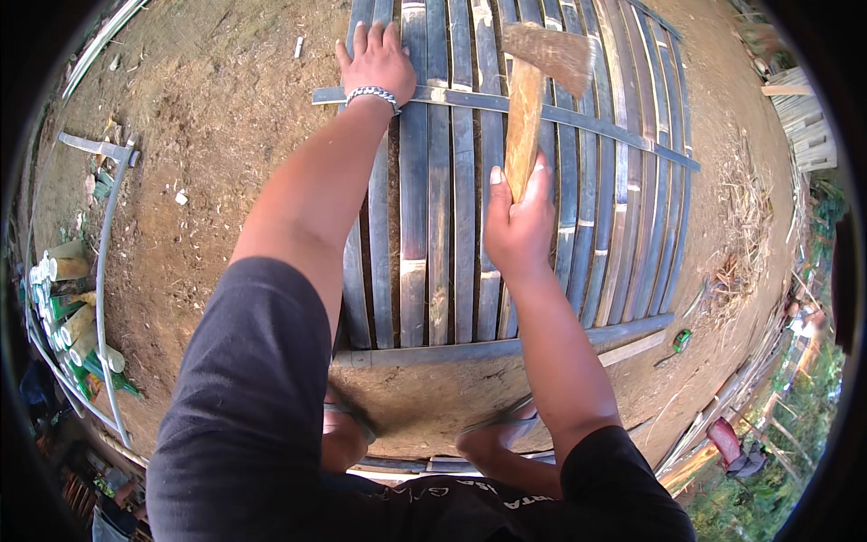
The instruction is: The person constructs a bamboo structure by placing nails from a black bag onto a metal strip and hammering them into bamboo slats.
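Note:
My right hand [522,221] is wrapped round the wooden handle of a hatchet [526,113]. Its rusty, broad blade is raised over the slats and points to the right. On the left, my left hand [381,65] lies with spread fingers on the far part of a panel of dark bamboo slats [413,217], wearing a chain bracelet [373,93] at the wrist. Just below that wrist, a thin crosswise bamboo strip [569,117] runs over the slats, slanting down to the right. A flat crosspiece [433,354] borders the slats' near end.
Bare earth [217,135] surrounds the panel. Cut bamboo tubes [81,325] are piled at the left, beside a pale pole frame [107,271]. A small green object [682,341] lies right of the panel. Dry straw [745,235] and plants [804,434] line the right side.

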{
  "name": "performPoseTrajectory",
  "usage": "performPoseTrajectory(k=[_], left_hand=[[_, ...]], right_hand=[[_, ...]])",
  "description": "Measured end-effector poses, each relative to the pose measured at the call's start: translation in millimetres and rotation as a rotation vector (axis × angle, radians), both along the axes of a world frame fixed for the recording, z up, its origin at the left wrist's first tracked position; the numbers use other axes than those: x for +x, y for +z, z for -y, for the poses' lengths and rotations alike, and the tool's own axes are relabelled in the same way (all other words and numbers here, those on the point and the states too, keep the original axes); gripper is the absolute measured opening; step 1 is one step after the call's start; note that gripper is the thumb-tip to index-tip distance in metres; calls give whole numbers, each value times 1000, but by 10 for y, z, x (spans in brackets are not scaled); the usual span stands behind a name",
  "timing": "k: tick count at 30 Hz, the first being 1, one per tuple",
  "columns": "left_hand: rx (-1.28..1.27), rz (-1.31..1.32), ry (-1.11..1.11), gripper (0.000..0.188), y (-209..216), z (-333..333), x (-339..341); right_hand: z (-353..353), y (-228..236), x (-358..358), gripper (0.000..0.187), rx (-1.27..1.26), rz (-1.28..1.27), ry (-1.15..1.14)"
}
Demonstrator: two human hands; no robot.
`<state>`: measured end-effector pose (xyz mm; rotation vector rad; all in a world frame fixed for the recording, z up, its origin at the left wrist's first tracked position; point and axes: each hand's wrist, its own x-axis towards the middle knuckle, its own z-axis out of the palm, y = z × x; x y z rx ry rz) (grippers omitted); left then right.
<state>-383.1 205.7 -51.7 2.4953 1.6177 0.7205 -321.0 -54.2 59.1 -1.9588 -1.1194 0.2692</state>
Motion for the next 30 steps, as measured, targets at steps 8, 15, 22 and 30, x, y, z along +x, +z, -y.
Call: performPoseTrajectory(k=[8,15,22,30], left_hand=[[-68,-143,-28,52,-145,-22,36],[-90,-114,-44,54,-92,-13,31],[-110,-108,-43,55,-79,-21,54],[-89,-117,-39,56,-84,-15,24]], right_hand=[[-132,-260,-32,53,-602,-120,-13],[-101,-112,5,50,132,-10,-8],[-199,2,137,54,-661,-42,46],[-212,102,109,49,73,-34,31]])
